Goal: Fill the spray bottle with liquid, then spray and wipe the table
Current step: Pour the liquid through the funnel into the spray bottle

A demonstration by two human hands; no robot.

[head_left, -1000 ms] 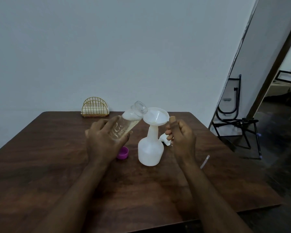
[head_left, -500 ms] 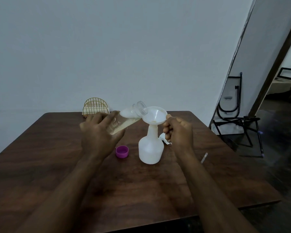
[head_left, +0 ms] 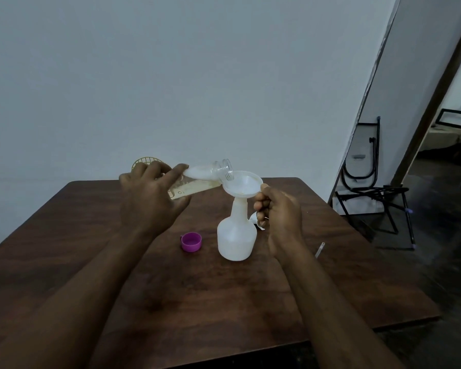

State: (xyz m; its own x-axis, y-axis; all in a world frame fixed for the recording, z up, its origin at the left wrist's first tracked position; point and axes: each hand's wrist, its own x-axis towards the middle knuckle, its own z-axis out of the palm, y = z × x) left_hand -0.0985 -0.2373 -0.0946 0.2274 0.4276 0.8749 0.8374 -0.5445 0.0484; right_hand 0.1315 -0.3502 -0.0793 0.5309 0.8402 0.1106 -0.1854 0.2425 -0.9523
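A white spray bottle body stands upright on the dark wooden table, with a white funnel set in its neck. My right hand pinches the funnel's right rim. My left hand grips a clear bottle of pale yellowish liquid, tipped almost level, its open mouth over the funnel's left edge. Liquid lies along the bottle's lower side and a little shows in the funnel. A purple cap sits on the table left of the spray bottle.
A gold wire holder stands at the table's far edge, partly behind my left hand. A white part lies behind my right hand; a thin tube lies to the right. A black folding frame leans by the wall.
My left hand has lifted and tipped the clear bottle further, bringing its mouth over the funnel. My right hand has kept its hold on the funnel rim.
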